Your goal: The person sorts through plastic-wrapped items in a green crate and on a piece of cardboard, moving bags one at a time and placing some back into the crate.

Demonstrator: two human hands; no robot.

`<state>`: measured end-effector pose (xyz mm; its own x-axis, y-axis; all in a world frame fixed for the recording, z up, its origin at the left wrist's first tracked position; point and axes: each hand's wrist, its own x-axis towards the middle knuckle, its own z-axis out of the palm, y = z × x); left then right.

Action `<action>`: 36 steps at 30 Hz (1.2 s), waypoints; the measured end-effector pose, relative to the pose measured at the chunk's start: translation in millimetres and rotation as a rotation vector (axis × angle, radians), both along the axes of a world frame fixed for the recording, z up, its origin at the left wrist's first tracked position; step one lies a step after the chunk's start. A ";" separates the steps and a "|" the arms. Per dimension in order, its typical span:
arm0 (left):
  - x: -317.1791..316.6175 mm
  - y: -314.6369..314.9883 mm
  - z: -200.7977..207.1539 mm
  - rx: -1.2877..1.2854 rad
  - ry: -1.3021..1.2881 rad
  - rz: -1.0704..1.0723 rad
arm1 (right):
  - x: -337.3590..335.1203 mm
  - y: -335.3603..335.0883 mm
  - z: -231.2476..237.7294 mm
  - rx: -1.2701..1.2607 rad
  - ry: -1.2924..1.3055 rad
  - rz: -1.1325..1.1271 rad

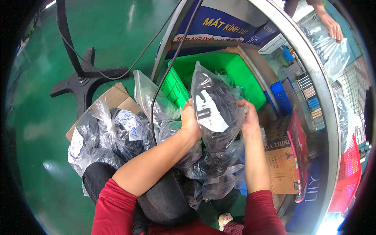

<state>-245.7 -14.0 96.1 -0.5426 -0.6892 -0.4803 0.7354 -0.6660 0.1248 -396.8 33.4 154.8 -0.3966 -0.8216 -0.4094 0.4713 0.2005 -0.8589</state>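
Between both hands I hold up a clear plastic bag (229, 103) filled with dark items, a white paper label with black handwriting showing through it. My left hand (190, 120) grips its left side, and its fingers are partly hidden behind the bag. On the right edge, my right hand (249, 116) pinches the plastic. Behind the bag stands a green plastic crate (250, 82) with some dark bagged items inside. Under my forearms lie several more clear bags of dark items (219, 162), some tied and labelled.
A black stand base (84, 80) rests on the green floor at left, with cables running across. Cardboard (117, 98) lies under the left bags. A cardboard box (280, 164) stands at right beside a metal table frame (327, 78). Beyond it, another person's hand (332, 27) holds clear plastic.
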 end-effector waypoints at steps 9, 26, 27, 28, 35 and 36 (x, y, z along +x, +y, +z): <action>2.3 14.2 21.9 -0.417 -0.458 0.198 | -22.5 8.7 -40.9 -0.063 0.120 0.085; 114.5 99.7 22.6 -1.542 -0.483 0.473 | 94.8 -81.5 -22.9 -0.337 0.269 0.094; 123.2 102.8 20.6 -1.455 -0.435 0.531 | 109.1 -88.7 -27.1 -0.334 0.185 0.115; 132.5 105.2 16.6 -1.364 -0.395 0.592 | 120.0 -98.6 -40.2 -0.350 0.124 0.226; 181.7 103.6 18.1 -0.964 -0.808 0.688 | 168.8 -146.1 -104.1 -0.399 -0.224 0.907; 187.4 104.4 19.3 -0.941 -0.894 0.706 | 180.5 -147.6 -107.9 -0.413 -0.192 0.996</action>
<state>-58.3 90.5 115.4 0.2589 -0.9193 0.2963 0.3131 0.3701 0.8746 -216.4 -114.2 46.9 0.5624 -0.8268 -0.0128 0.3905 0.2793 -0.8772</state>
